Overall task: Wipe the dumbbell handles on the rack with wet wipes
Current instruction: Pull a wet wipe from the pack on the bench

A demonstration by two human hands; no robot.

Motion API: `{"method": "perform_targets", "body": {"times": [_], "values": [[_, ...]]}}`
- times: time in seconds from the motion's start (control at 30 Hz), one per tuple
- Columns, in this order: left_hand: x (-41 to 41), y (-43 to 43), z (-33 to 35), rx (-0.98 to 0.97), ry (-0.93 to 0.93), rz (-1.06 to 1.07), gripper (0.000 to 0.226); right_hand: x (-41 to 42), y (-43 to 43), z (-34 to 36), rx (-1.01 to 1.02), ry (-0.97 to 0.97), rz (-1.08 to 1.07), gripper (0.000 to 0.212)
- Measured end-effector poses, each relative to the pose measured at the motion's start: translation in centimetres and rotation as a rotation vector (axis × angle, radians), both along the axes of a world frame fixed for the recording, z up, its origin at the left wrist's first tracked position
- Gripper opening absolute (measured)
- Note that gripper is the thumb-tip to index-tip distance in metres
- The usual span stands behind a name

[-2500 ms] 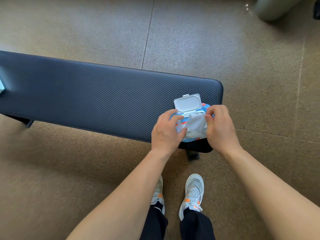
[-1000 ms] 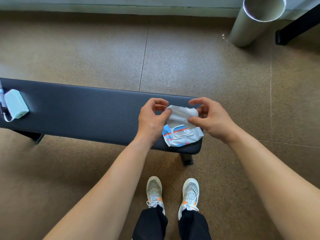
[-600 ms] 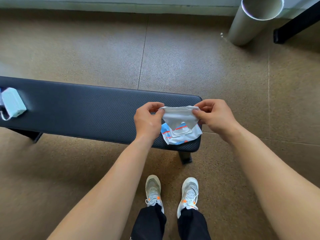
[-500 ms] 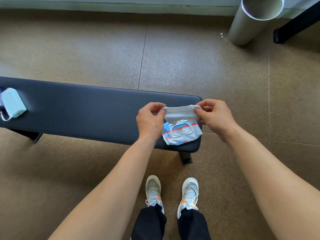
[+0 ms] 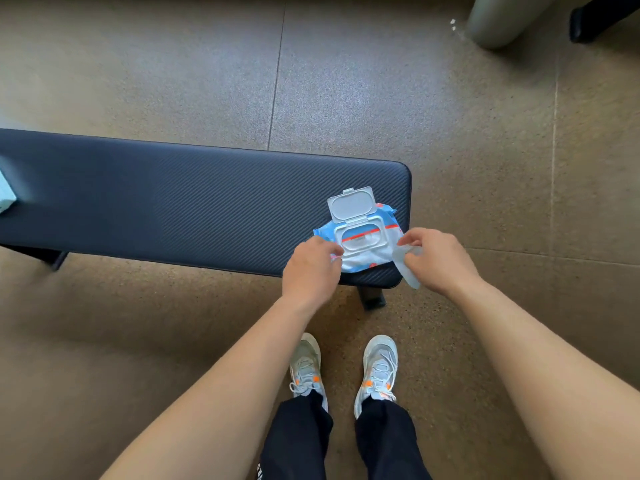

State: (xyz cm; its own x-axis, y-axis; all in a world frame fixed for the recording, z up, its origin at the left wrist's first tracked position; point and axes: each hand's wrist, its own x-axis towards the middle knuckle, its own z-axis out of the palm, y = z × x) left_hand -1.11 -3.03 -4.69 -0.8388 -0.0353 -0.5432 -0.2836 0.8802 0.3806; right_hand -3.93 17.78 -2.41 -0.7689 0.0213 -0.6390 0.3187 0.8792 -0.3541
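Custody of the wipe [image 5: 407,271] has passed to the right hand [image 5: 436,261] alone. Half a second ago both hands held it stretched between them; now it hangs folded from that hand's pinching fingers, just off the right end of the tabletop [image 5: 207,209]. The left hand [image 5: 310,268] has let go and dropped to the wet-wipe pack [image 5: 367,263], its fingers curled onto the pack's near left edge. Whether they pinch it or only rest there cannot be told. The pack lies flat near the tabletop's right end with its lid [image 5: 351,205] standing open. One wipe is therefore out and ready, so fetching looks finished. The left hand is probably about to close the lid or steady the pack. No dumbbell or rack is in view, so the wiping itself has not begun.
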Motion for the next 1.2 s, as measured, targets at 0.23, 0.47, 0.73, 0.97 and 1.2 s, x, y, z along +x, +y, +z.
{"method": "perform_targets", "body": {"times": [0.23, 0.47, 0.73, 0.97, 1.2], "values": [[0.7, 1.5, -3.7, -0.074, 0.023, -0.137, 0.049, 0.4, -2.8, -2.3, 0.100, -0.007, 0.399, 0.045], [-1.0, 1.1, -3.6, -0.008, 0.104, -0.054, 0.037, 0.2, -2.9, -3.1, 0.241, -0.002, 0.452, 0.055], [-5.7, 1.0, -4.2, 0.230, 0.026, 0.193, 0.090, -0.3, -3.6, -2.5, 0.236, -0.078, 0.385, 0.058], [-3.2, 0.8, -2.7, 0.050, 0.162, -0.203, 0.051, 1.7, -2.2, -1.0, 0.176, -0.001, 0.174, 0.043], [-0.3, 1.8, -3.2, -0.343, 0.073, -0.602, 0.060, 4.7, 1.0, -0.8, 0.203, 0.006, -0.007, 0.033]]}}
